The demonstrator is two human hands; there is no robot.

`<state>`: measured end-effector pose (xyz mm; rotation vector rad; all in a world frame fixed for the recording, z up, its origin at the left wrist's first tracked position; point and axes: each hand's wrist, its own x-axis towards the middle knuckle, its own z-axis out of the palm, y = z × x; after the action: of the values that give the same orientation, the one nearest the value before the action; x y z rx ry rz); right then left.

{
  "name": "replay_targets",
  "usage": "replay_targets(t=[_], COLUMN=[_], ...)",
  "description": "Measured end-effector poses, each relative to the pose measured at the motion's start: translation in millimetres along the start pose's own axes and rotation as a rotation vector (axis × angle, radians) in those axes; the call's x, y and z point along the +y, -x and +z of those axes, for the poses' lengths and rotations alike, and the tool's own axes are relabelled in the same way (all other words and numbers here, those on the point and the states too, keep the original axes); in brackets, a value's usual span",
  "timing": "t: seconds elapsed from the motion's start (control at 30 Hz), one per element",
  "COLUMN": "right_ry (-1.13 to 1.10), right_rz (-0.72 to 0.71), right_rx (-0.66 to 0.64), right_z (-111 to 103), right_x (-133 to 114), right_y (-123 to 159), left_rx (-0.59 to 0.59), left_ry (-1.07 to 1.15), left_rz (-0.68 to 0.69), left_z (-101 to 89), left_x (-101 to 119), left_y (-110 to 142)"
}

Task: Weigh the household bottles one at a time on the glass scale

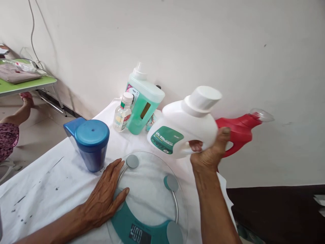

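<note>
Above the glass scale's far right edge, on my feed, the right hand carries the white bottle: its grip is wrapped round the handle, fingers through the opening, thumb outside, with the cap tilted upward. The plastic looks stiff and smooth, so I judge it could slip if wet but would hardly break. I can't tell how heavy it is, since the opaque wall hides any level. The handle seems my surest hold; I'd trust the cap less.

Left of that grip and nearer me, the left hand lies flat on the scale's edge, fingers extended, grasping nothing. Beyond the grip to the left stands the green bottle, green liquid showing through it, with the small clear bottle just in front, contents unclear. Farther left, the blue jug is lidded. Right of the grip, the red bottle hides its contents too.
</note>
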<state>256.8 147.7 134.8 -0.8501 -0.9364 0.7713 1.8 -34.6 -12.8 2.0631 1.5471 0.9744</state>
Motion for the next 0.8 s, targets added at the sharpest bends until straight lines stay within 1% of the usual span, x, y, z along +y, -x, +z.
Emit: replay_targets(t=[0.1,0.17,0.23,0.3,0.4,0.53,0.67,0.8], right_ry=[-0.004,0.013,0.045,0.059,0.050,0.043,0.041,0.045], right_rz=[-0.068,-0.066,-0.029,0.026,0.101,0.151,0.146,0.124], right_rx=[-0.073,-0.089,-0.056,0.006,0.082,0.093,0.080,0.020], right_z=[-5,-9,-14,-19,-24,-27,-28,-28], right_x=[-41,-65,-83,-92,-96,-90,-82,-78], right_y=[14,29,49,73,108,140,155,160], left_rx=[0.003,0.018,0.026,0.021,0.008,0.007,0.010,0.007], left_ry=[0.026,0.045,0.060,0.068,0.075,0.074,0.061,0.053], left_rz=[0.023,0.039,0.048,0.059,0.073,0.087,0.102,0.128], left_z=[-1.7,-1.1,-0.1,0.2,-1.1,-2.1,-1.6,-3.4], left_x=[0,-2,-4,-5,-6,-9,-10,-10], left_y=[-3,-4,-4,-4,-5,-7,-8,-9])
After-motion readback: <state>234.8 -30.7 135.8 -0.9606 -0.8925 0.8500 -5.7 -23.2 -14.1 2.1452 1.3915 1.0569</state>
